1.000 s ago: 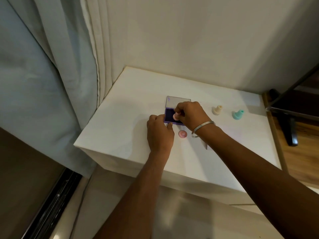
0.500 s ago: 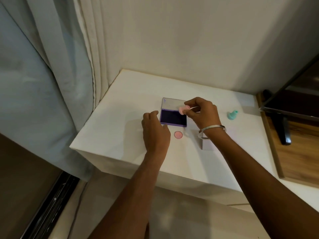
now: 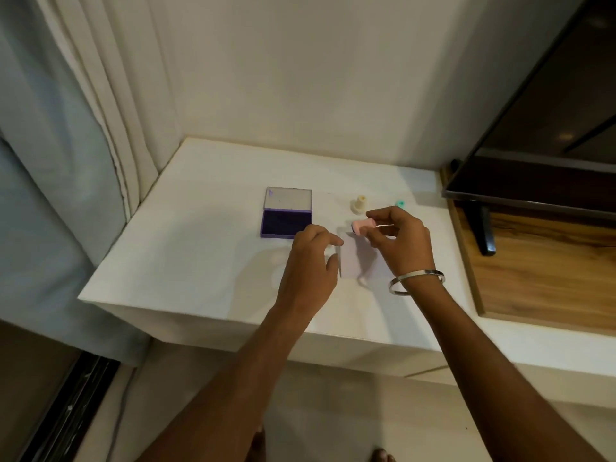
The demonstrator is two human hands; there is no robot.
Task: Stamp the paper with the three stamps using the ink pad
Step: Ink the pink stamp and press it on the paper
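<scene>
A home room, likely a bedroom or living room: pale curtains (image 3: 66,135) hang at nine o'clock, a white ledge (image 3: 206,248) sits centre, and a television (image 3: 546,141) stands on a wooden cabinet (image 3: 546,275) at three o'clock.

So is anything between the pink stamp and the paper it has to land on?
Nothing visible. The right hand holds the pink stamp over the paper; the left hand sits at the paper's left edge, not under the stamp.
</scene>
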